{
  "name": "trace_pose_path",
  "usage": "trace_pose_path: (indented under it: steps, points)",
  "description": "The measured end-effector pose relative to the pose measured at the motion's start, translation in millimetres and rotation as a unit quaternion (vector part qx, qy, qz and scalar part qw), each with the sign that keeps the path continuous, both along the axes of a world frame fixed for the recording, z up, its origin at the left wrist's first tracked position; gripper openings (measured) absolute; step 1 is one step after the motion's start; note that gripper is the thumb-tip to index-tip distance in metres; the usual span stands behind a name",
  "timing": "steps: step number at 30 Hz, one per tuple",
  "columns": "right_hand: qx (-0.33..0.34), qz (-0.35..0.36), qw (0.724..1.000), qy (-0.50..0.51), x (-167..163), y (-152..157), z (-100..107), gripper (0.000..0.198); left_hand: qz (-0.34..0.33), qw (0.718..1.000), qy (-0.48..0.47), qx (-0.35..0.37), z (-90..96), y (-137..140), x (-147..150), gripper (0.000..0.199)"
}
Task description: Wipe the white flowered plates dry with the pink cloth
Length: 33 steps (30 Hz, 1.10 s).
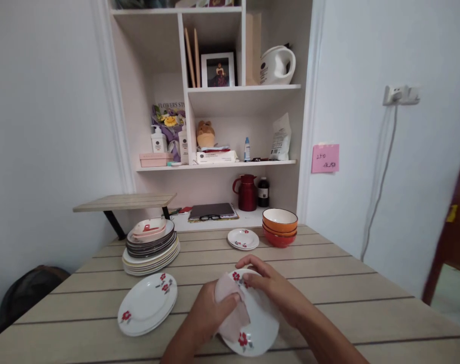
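A white plate with red flowers (260, 323) is held between my two hands, tilted above the wooden table (328, 303). My left hand (214, 309) is closed on a thin, pale pink cloth or tissue (230, 303), pressing it against the plate's left side. My right hand (271, 283) grips the plate's far right rim, thumb on top and fingers around the edge. To the left lie several matching flowered plates (146, 306), stacked. Farther back, small flowered plates (243, 238) sit stacked.
A tall stack of plates (150, 255) with small pink-rimmed dishes on top stands at the back left. Orange and red bowls (279, 227) are nested at the back right. Behind is a shelf unit holding a red jug (247, 193). A small raised board (126, 202) overhangs the left corner.
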State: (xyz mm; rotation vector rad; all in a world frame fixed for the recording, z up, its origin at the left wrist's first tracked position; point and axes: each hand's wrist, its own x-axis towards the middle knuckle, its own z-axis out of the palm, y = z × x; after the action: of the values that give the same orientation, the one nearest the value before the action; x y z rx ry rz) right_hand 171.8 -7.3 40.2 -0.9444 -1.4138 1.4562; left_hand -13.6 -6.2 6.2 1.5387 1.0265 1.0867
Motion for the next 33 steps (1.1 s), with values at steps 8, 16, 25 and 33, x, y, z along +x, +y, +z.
trace_pose_path:
  steps: [8,16,25,33]
  points:
    - [0.063,-0.012,0.998,-0.002,-6,8,-10,0.021,0.026,1.000,-0.016,0.004,-10.8,8,6,0.033]
    - [0.027,-0.097,0.983,0.154,-28,12,-27,0.028,0.132,0.978,-0.149,-0.057,-20.7,25,7,0.062]
    - [-0.019,-0.179,0.943,0.280,-38,15,-32,0.047,0.121,0.952,-0.253,-0.126,-23.3,22,18,0.070]
    - [-0.033,-0.091,0.989,0.111,-18,10,-16,0.043,0.103,0.963,-0.230,-0.090,-11.3,13,11,0.060]
